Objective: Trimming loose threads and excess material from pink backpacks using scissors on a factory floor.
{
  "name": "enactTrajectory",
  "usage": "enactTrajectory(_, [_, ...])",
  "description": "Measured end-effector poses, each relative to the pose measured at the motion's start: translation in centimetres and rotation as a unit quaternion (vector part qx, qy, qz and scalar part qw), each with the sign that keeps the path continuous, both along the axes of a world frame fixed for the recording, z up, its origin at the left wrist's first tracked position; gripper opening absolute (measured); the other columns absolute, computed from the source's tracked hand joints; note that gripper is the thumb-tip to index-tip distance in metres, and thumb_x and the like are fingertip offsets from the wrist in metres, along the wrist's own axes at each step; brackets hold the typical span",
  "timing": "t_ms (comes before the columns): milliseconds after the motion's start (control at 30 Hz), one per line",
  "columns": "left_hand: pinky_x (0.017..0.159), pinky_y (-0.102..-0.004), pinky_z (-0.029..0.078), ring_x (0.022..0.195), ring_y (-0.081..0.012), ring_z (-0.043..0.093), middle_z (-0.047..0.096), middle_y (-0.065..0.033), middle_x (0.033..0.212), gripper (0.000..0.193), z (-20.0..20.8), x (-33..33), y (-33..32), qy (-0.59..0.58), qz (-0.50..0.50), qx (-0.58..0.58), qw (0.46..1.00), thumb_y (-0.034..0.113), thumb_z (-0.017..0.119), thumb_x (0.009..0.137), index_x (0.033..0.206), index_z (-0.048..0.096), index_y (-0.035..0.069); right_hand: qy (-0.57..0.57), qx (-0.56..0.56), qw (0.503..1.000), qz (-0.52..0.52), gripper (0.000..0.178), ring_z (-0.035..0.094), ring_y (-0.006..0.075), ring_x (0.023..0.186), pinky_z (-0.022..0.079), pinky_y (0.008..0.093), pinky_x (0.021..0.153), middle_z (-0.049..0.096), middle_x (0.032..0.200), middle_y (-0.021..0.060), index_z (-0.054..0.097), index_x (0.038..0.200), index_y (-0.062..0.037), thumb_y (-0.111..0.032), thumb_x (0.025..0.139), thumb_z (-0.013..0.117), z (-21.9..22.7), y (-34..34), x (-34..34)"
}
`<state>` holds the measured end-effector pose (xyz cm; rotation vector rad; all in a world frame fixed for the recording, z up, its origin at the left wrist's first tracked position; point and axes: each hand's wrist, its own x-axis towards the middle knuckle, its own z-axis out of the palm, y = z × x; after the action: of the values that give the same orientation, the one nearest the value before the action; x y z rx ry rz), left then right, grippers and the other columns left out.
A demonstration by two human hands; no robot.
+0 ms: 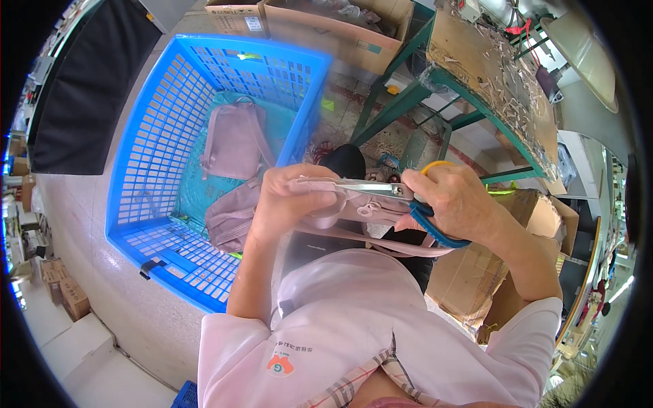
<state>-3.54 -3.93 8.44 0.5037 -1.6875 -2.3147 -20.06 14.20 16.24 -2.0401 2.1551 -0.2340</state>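
My left hand [286, 197] is closed on a pale pink fabric bag piece [377, 212], pinching its edge between thumb and fingers. A ring-like fitting shows on the cloth, and a pink strap [408, 247] runs below it to the right. In my right hand [462, 200] are scissors [371, 187] with one blue and one yellow handle. Their blades point left, along the fabric by my left fingers; whether they are cutting thread or cloth cannot be made out. A pink backpack [235, 143] lies in the blue plastic basket [311, 115], with another pink bag [231, 216] nearer me.
The basket stands at my left, lined with teal plastic. Cardboard boxes [330, 34] sit at the back; another carton [469, 285] is close at my right. A green-framed table [490, 88] strewn with scraps stands ahead right. A black-covered surface [85, 88] is far left.
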Motion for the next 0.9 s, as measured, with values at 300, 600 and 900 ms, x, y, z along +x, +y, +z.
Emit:
enactTrajectory(300, [0.068, -0.0226, 0.046, 0.073, -0.0098, 0.058, 0.064, -0.0057, 0.079, 0.022, 0.0, -0.1, -0.3, -0.009, -0.005, -0.031, 0.999, 0.000, 0.067, 0.065, 0.087, 0.063, -0.002, -0.139, 0.041, 0.985, -0.092, 0.055, 0.055, 0.0276, 0.058, 0.044, 0.0354, 0.053, 0.050, 0.061, 0.0091, 0.050, 0.090, -0.0062, -0.049, 0.061, 0.069, 1.9, -0.4, -0.8])
enactTrajectory(600, [0.069, -0.0231, 0.046, 0.074, -0.0099, 0.058, 0.064, -0.0060, 0.078, 0.023, 0.2, -0.5, 0.2, 0.002, -0.028, -0.037, 0.999, 0.000, 0.068, 0.064, 0.087, 0.063, -0.002, -0.063, 0.053, 0.995, -0.053, 0.057, 0.053, 0.0299, 0.082, 0.044, 0.0385, 0.069, 0.053, 0.083, 0.0133, 0.051, 0.097, -0.0062, -0.047, 0.062, 0.070, 1.5, -0.2, 0.0])
enactTrajectory(900, [0.064, -0.0226, 0.048, 0.067, -0.0117, 0.060, 0.065, -0.0080, 0.074, 0.028, 0.5, -0.7, 0.5, -0.016, -0.031, 0.032, 0.999, 0.000, 0.073, 0.058, 0.085, 0.064, -0.002, -0.072, 0.022, 0.997, -0.009, 0.050, 0.056, 0.0298, 0.073, 0.046, 0.0378, 0.063, 0.055, 0.072, 0.0137, 0.051, 0.089, -0.0045, -0.047, 0.066, 0.065, 0.4, -1.2, 0.1])
